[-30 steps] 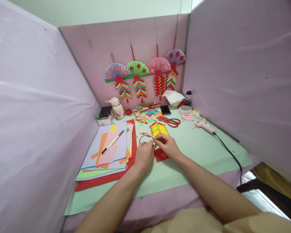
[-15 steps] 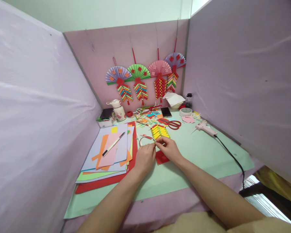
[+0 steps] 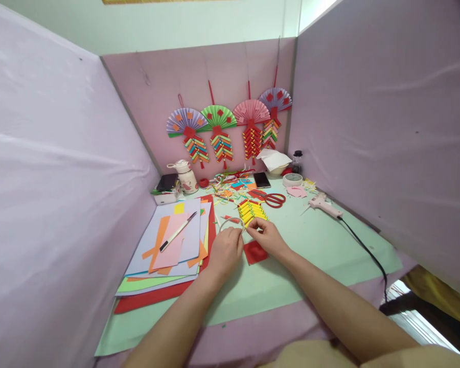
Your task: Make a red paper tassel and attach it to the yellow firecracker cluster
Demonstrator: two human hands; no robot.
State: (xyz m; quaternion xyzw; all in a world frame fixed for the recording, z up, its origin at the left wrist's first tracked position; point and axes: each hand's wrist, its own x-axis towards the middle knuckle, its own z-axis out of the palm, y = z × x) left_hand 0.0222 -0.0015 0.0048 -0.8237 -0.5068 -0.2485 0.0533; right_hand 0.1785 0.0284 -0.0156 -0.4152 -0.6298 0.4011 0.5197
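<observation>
My left hand (image 3: 227,249) is closed on a thin white ring, which looks like a narrow roll of tape (image 3: 223,222). Close to its right edge, my right hand (image 3: 267,238) has thumb and fingers pinched together; whatever is between them is too small to make out. Just beyond the fingers lies a row of yellow rolled-paper tubes (image 3: 253,210) with green and red bits. A red square piece (image 3: 255,253) rests on the table below my right hand.
Coloured paper sheets (image 3: 138,285) with a pen (image 3: 178,231) are stacked left. Red-handled scissors (image 3: 275,200), paper scraps (image 3: 230,185) and a phone (image 3: 261,180) lie behind. A corded glue gun (image 3: 325,205) is at right; paper fans (image 3: 219,116) hang at the back.
My right fingertips have drawn slightly apart from the white ring and the left hand. The whole view has shifted a little; the table things otherwise stay put.
</observation>
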